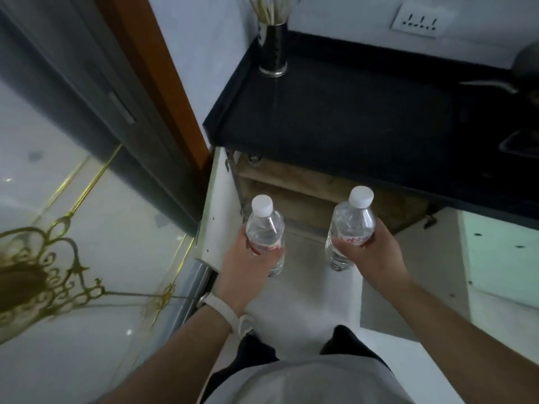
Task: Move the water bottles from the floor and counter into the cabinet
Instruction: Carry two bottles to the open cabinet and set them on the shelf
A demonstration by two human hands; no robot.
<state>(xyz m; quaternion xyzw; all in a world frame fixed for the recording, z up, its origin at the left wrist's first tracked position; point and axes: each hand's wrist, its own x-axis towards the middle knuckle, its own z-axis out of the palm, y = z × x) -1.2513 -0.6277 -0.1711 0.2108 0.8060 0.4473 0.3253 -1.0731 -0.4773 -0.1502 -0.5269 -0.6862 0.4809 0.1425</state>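
I hold two clear water bottles with white caps and red-and-white labels, both upright above the white floor. My left hand (243,263) grips the left bottle (266,225) around its label; a white watch sits on that wrist. My right hand (370,252) grips the right bottle (351,220) around its middle. Just beyond both bottles, under the dark counter (350,118), is the open cabinet (306,193) with a wooden interior. Its white left door (217,211) stands swung open beside my left hand.
A metal holder with chopsticks (272,51) stands at the counter's back left corner. A dark pan (525,68) sits at the far right. A second white cabinet door (501,252) hangs open on the right. A dark sliding door frame (116,118) runs along the left.
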